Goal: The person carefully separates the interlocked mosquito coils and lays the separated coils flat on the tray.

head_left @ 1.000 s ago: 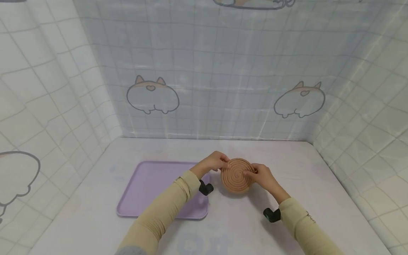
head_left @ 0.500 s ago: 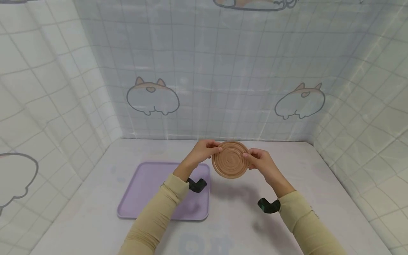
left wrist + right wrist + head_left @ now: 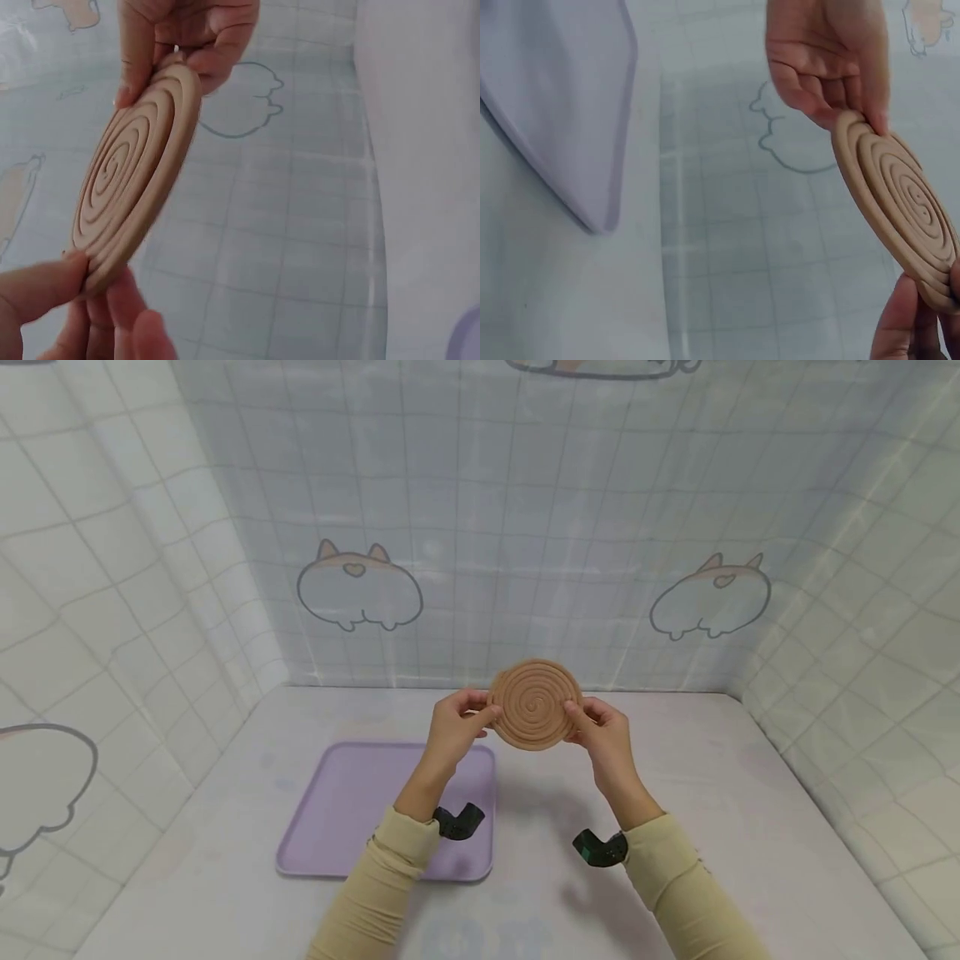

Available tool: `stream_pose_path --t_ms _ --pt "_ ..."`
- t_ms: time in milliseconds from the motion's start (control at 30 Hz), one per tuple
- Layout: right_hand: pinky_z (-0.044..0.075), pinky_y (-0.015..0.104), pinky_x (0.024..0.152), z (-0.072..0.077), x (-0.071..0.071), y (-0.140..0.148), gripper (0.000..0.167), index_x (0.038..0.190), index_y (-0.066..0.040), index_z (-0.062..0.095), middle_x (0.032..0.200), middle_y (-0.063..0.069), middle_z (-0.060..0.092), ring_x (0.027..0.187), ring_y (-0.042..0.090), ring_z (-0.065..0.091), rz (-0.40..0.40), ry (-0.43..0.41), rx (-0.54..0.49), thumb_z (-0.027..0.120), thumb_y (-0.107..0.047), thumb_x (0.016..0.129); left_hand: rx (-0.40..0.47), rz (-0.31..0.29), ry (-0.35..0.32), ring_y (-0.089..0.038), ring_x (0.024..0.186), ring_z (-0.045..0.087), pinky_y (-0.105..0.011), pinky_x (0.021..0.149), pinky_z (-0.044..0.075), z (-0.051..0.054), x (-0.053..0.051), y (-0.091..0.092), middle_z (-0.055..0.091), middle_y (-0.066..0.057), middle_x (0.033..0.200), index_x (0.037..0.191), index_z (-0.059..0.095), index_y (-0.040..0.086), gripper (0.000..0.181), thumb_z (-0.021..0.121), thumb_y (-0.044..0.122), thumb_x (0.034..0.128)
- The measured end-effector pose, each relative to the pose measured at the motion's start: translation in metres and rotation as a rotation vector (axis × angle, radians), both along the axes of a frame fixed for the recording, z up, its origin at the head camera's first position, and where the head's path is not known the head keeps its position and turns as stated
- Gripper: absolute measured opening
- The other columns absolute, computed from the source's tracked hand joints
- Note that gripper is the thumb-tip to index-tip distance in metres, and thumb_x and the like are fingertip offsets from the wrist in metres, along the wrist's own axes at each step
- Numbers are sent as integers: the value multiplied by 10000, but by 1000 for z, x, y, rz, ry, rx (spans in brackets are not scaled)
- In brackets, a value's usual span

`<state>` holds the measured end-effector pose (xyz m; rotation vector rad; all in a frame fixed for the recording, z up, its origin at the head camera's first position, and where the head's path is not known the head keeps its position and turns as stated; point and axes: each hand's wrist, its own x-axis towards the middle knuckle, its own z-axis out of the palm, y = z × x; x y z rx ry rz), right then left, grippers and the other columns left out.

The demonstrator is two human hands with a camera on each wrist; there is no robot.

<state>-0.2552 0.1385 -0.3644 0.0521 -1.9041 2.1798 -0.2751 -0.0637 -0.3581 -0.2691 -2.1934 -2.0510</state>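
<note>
Head view: only place to see the whole tray, plus sleeves and a black device (image 3: 459, 822) on each wrist. Spiral disc (image 3: 534, 705), tan, held up off the surface (image 3: 720, 785), coiled face toward the camera. Purple tray (image 3: 360, 802) at the disc's 8 o'clock, partly behind the left arm. Surface pale; gridded backdrop (image 3: 480, 527) at 12, cartoon animal outlines on it, gridded sides at 9 and 3. Left hand (image 3: 450, 729) at the disc's 9, right hand (image 3: 609, 739) just past 3, each grip clamped on the rim.

Left wrist view: adds rim thickness; disc steeply aslant. Surface a pale band at frame 3, sliver of tray near 4. Left hand near the disc's 7, thumb on the coil, fingers behind; right hand at 1, pinching likewise.

Right wrist view: disc at frame 3, tray corner at 10, surface around it. Left hand at the disc's 11, thumb and fingers closed on the rim; right hand between 5 and 6, cut by the frame edge, gripping.
</note>
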Motion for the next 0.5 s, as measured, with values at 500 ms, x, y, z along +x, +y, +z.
stream_pose_path --t_ms 500 --pt "540 308 546 11 16 -15 287 1050 75 543 819 176 639 622 140 614 -165 188 130 673 -65 835 116 118 -18 -125 639 650 -244 542 522 0 7 7 637 -117 839 962 653 -31 201 712 81 806"
